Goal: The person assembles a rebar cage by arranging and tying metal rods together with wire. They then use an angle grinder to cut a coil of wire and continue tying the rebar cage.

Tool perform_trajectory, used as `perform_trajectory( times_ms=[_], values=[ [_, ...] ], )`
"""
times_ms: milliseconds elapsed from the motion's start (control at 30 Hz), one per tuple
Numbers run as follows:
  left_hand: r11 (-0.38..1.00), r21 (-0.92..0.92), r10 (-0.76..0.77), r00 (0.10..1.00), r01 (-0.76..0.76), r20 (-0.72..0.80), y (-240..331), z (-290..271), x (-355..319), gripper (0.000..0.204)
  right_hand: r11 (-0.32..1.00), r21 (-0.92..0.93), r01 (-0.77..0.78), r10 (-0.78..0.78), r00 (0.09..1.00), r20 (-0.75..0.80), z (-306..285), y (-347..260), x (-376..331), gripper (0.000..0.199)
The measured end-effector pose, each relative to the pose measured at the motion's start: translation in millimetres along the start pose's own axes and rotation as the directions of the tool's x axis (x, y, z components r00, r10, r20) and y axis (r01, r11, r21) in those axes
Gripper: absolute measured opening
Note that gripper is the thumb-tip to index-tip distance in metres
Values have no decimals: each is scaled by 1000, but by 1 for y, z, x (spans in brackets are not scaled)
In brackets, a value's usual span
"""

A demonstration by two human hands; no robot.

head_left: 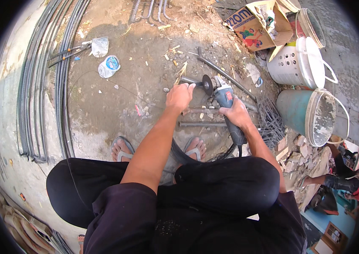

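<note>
My right hand [238, 113] is wrapped round the body of a blue-grey angle grinder [223, 96], its thin dark disc [207, 84] upright and facing left. A little left of the disc, my left hand [180, 96] is closed low over the ground, its thumb pointing toward the disc. A short dark piece shows between that hand and the disc; what the fingers hold is hidden. Just beyond the left hand shows the end of a grey metal pipe [190, 79]. Another pipe [203, 124] lies nearer me, and a longer one [226, 76] slants behind the grinder.
Bent steel bars [29, 97] lie along the left, with bolt cutters [67, 53] across some. A plastic cup [109, 66] is on the dirt. At right are a cardboard box [256, 26], a white bucket [287, 65], a teal bucket [296, 110], thin rods [269, 120], rubble and another person [345, 184].
</note>
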State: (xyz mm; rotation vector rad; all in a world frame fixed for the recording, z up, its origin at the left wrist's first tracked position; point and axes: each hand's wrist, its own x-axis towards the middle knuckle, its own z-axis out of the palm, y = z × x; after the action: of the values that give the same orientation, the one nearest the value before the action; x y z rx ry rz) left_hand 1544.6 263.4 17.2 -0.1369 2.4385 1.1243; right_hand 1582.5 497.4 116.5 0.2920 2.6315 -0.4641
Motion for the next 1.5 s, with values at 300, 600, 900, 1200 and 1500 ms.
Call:
perform_trajectory(
  times_ms=[300, 600, 900, 1200, 1500],
  values=[
    [999, -49, -15, 999, 17, 33, 1, -4, 0, 50, 830, 540, -140, 150, 988, 26, -49, -18, -11, 39],
    [999, -30, -19, 999, 20, 47, -1, -5, 3, 50, 854, 442, -273, 239, 962, 132, -26, -1, -23, 56],
    [998, -58, -17, 998, 20, 61, 0, -7, 2, 51, 959, 252, -128, 122, 992, 40, 7, 0, -23, 66],
    [998, -55, -27, 998, 30, 56, 2, -8, 2, 49, 970, 168, -177, 164, 983, 84, -1, -11, -14, 62],
    [998, -65, -2, 998, 6, 63, 2, -8, 2, 49, 957, 230, -178, 165, 983, 75, 10, 4, -3, 58]
  ],
)
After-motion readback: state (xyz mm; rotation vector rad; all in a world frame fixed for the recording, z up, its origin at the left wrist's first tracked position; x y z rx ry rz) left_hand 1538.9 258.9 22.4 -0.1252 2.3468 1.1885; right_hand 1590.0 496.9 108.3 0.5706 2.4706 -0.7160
